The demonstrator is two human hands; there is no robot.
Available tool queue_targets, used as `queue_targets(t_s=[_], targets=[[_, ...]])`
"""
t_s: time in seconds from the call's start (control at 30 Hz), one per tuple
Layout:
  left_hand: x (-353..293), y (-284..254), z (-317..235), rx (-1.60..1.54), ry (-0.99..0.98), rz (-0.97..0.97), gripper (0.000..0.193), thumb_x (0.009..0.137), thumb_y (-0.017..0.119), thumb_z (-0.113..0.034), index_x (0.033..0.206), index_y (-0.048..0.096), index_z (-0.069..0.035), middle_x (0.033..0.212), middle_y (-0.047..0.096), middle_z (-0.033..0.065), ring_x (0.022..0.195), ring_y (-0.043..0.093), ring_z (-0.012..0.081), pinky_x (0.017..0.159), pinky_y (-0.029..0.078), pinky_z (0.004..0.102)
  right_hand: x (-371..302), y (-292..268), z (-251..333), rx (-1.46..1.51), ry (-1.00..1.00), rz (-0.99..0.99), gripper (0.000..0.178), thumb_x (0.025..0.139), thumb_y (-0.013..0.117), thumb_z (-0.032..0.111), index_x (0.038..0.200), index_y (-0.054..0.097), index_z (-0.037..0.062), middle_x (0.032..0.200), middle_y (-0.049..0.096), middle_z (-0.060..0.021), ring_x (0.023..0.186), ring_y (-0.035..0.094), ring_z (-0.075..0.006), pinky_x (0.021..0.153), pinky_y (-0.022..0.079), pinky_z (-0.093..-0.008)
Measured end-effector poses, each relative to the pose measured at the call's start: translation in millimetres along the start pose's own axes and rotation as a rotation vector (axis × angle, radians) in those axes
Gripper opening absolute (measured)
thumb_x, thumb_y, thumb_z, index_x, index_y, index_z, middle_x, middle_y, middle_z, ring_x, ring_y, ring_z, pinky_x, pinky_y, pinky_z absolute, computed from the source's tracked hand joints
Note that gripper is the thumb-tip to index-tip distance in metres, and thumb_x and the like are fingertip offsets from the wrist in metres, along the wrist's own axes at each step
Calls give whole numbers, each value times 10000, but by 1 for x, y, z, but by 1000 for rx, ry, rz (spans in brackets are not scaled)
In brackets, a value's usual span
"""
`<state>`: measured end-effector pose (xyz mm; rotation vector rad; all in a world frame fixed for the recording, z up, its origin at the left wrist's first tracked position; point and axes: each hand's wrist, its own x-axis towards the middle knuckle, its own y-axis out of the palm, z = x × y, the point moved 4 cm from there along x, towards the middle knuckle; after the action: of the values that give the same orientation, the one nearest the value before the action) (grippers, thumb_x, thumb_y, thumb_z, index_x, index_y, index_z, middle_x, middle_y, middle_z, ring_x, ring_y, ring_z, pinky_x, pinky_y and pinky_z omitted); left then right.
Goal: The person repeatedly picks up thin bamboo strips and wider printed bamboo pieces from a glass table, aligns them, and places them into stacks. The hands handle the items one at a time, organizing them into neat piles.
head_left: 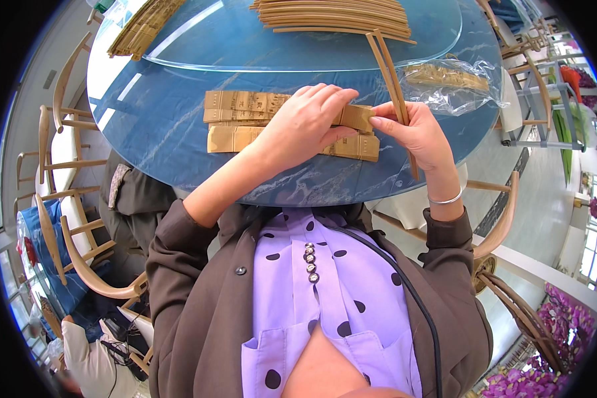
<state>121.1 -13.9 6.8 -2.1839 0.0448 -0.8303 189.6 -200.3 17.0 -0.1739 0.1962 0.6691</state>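
My right hand (414, 136) is closed round a pair of wooden chopsticks (393, 83) that slant up past the fingers. Its thumb and fingertips also pinch the end of a brown paper chopstick sleeve (357, 118). Across that sleeve lies my left hand (308, 123), fingers stretched and the thumb apart, covering the sleeve's middle. More printed paper sleeves (235, 106) are stacked under and to the left of this hand. Closer to me, another row of sleeves (232, 140) runs beneath my left wrist. Whether the chopstick ends touch the table is unclear.
A heap of wooden chopsticks (338, 14) sits on the glass turntable (245, 46) of the round blue table (152, 132). Bundled paper sleeves (139, 33) lie at far left. At right is a clear plastic bag (444, 96) with sleeves inside. Wooden chairs (501, 225) stand around.
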Motion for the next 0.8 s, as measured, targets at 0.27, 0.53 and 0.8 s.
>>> queue_targets(t_s=[0.27, 0.53, 0.8], targets=[[-2, -3, -5, 46, 24, 63, 549, 886, 661, -360, 1294, 556, -8, 1027, 526, 118, 954, 565, 290, 872, 483, 404, 7, 4, 1, 129, 127, 128, 260, 839, 824, 151, 1007, 742, -30, 745, 647, 7, 596, 517, -23, 524, 368, -169], [-8, 1, -8, 99, 66, 94, 523, 874, 647, -391, 1214, 557, -4, 986, 474, 107, 931, 546, 271, 831, 478, 386, 3, 18, 0, 225, 186, 157, 258, 844, 820, 160, 992, 728, -29, 705, 602, 29, 550, 458, -12, 487, 310, -167], [-7, 3, -13, 137, 48, 104, 473, 848, 695, -306, 1197, 553, -19, 972, 479, 90, 929, 545, 253, 821, 480, 379, 3, 27, 3, 167, 39, 125, 218, 864, 796, 126, 986, 710, -34, 848, 687, -30, 793, 608, -69, 723, 490, -228]])
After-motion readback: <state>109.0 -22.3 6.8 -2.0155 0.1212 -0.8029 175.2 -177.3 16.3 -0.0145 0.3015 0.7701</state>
